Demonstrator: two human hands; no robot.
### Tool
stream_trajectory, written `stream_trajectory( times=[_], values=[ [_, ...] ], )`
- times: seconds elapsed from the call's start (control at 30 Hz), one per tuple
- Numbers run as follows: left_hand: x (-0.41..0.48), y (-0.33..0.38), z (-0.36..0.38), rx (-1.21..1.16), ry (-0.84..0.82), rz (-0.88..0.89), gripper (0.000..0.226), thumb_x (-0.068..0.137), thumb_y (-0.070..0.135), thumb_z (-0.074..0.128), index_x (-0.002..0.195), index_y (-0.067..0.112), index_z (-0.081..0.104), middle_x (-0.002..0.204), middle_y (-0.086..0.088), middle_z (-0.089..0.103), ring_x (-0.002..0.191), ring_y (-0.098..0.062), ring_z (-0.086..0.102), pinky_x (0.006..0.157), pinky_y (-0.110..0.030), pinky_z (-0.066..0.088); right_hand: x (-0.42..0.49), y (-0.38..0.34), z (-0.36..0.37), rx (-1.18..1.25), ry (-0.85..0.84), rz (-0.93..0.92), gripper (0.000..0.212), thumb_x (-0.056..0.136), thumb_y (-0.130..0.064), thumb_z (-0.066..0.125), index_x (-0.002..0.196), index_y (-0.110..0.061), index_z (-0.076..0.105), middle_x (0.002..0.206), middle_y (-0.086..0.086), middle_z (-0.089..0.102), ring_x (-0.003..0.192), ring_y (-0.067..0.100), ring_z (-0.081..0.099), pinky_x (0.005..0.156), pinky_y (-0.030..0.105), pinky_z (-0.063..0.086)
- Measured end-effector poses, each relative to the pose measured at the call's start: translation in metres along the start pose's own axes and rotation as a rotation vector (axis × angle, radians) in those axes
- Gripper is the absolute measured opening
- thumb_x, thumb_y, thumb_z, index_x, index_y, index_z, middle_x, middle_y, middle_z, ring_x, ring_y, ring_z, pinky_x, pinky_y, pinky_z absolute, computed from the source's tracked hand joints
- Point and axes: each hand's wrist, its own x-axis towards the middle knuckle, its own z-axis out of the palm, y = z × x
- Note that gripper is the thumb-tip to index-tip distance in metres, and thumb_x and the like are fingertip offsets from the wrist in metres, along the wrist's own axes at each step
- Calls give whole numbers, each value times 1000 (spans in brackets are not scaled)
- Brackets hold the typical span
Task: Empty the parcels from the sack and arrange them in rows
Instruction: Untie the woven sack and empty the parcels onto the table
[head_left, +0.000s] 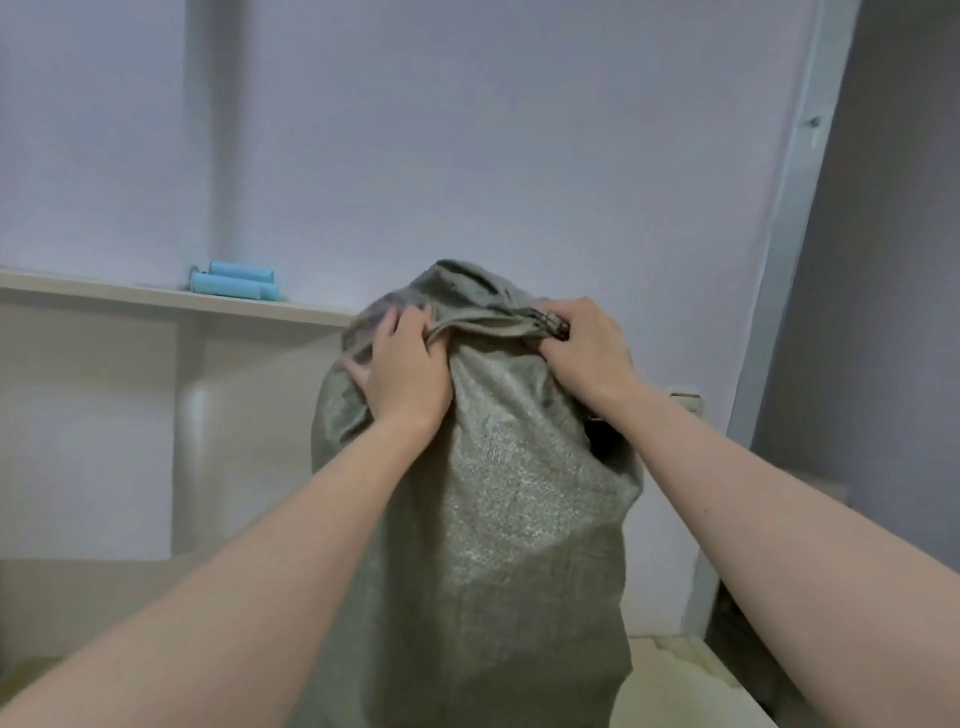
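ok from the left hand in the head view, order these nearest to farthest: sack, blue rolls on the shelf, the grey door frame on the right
1. Sack: the left hand has a grip on its gathered top, centre.
2. Blue rolls: on the shelf, up and to the left.
3. Grey door frame: far right, beyond the right hand.

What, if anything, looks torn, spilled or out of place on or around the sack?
Nothing stands out. The sack stands upright with both hands gripping its bunched top, the left hand and the right hand. No tear or spill shows, and no parcels are out. Blue rolls lie on the shelf.
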Motion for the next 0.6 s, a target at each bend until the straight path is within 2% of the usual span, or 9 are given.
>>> stream_trajectory(
  times=[0.1,0.17,0.2,0.27,0.33,0.43,0.5,0.53,0.6],
  values=[
    [-3,2,-9,51,-94,-57,10,92,43,58,94,36,51,116,4,61,130,-26,45,111,-68,14,-14,12,8,8,16,67,42,73,-20,56,109,-37,70,107,-6,68,104,19,61,98,42,47],
    [-9,12,-19,-27,-182,-15,43,83,52,67,119,41,46,143,4,43,146,-25,21,112,-70,7,-22,16,7,30,28,110,42,77,-15,58,111,-35,71,114,-4,66,110,20,58,103,40,42],
    [-13,17,-23,-56,-270,2,71,77,61,69,135,46,33,158,5,21,150,-25,5,112,-72,3,-28,17,5,28,23,117,41,79,-13,59,112,-34,71,117,-3,64,112,20,56,103,36,41],
    [-22,23,-25,46,-440,73,116,62,77,69,147,54,-6,162,13,-18,149,-26,-19,107,-75,-2,-39,15,2,53,0,101,41,80,-9,61,113,-31,72,119,-3,65,114,18,56,98,26,39],
    [-30,20,-22,192,-544,114,133,52,82,70,143,56,-23,158,17,-28,147,-29,-26,103,-79,-2,-48,8,-5,149,-18,46,43,78,-2,63,114,-24,73,119,-2,67,115,15,58,97,19,39],
    [-36,5,-13,153,-528,53,118,55,70,80,147,58,7,163,18,-5,150,-31,-13,106,-79,3,-58,-6,-19,349,-186,-69,55,80,4,65,127,-24,63,121,-4,66,114,6,60,106,22,42],
    [-35,-7,-7,116,-422,47,97,59,63,82,143,48,37,160,14,22,151,-31,4,112,-71,9,-64,-13,-29,405,-400,-92,75,85,-5,69,148,-28,36,130,-6,58,118,0,56,105,14,38],
    [-34,-11,-4,113,-379,53,85,62,59,82,138,42,47,155,13,33,149,-32,13,113,-69,13,-66,-14,-32,355,-467,-65,83,87,-19,73,153,-30,23,134,-7,51,123,1,50,106,14,35],
    [-35,-12,-1,88,-330,70,49,72,48,80,117,48,61,140,11,50,142,-34,31,108,-70,25,-71,-14,-31,86,-449,-1,97,75,-67,66,153,-39,16,144,-6,39,138,13,33,117,34,26]
  ],
)
